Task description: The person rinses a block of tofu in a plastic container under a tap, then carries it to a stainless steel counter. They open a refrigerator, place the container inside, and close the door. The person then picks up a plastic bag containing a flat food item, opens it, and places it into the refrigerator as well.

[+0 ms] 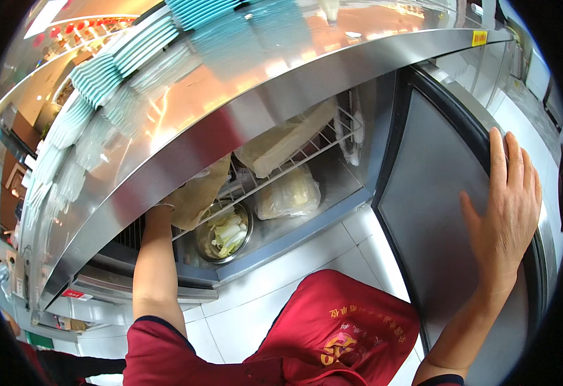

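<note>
My right hand [506, 207] lies on the inner side and edge of a refrigerator door [436, 207], which stands open. My left forearm reaches into the under-counter refrigerator, and the left hand itself is hidden below the counter's edge. Beside that wrist a brownish cloth or bag [199, 193] rests on a white wire shelf [242, 195]. Farther right on this shelf lies a long bundle in clear plastic [291, 144]. Below it, on the cabinet floor, are a round metal bowl of cut cabbage leaves [228, 234] and a plastic-wrapped pale package [288, 195].
Above the refrigerator runs a stainless steel counter [271, 82], its front edge over my left hand. Stacks of turquoise plates [98, 77] stand on it at the upper left. White floor tiles [271, 299] show below. Part of another person in dark clothing [64, 362] is at the lower left.
</note>
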### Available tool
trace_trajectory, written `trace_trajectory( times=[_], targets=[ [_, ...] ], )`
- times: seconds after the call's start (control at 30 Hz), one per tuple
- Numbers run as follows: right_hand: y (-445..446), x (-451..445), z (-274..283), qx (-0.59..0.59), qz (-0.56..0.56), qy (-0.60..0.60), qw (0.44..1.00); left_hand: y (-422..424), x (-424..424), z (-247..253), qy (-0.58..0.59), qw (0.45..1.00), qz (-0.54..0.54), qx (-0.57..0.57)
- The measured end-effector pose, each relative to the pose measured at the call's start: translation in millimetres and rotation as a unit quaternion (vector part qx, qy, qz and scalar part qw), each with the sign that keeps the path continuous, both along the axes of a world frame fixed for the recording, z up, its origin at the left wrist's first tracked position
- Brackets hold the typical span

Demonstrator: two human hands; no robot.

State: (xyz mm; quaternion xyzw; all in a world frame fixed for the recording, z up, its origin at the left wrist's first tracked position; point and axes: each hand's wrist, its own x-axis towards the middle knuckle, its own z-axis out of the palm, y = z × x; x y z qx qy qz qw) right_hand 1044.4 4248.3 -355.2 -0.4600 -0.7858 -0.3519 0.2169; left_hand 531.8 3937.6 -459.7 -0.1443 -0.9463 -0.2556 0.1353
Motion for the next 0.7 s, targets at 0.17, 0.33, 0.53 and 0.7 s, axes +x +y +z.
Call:
trace_trajectory(
  times=[0.17, 0.33, 0.53, 0.7],
  targets=[
    [5, 3, -4, 0.017, -0.012, -0.021, 1.0, -4, 13, 0, 0.058, 0.996, -0.025, 0.057],
    [12, 8, -8, 0.029, -0.007, -0.023, 0.999, 6, 36, 25, 0.14, 0.979, -0.08, 0.123],
    [14, 7, -7, 0.02, -0.014, -0.013, 1.0, 69, 43, 51, 0.145, 0.967, -0.168, 0.122],
    [14, 6, -5, 0.007, -0.022, -0.008, 1.0, 152, 15, 60, 0.101, 0.973, -0.199, 0.053]
  ],
)
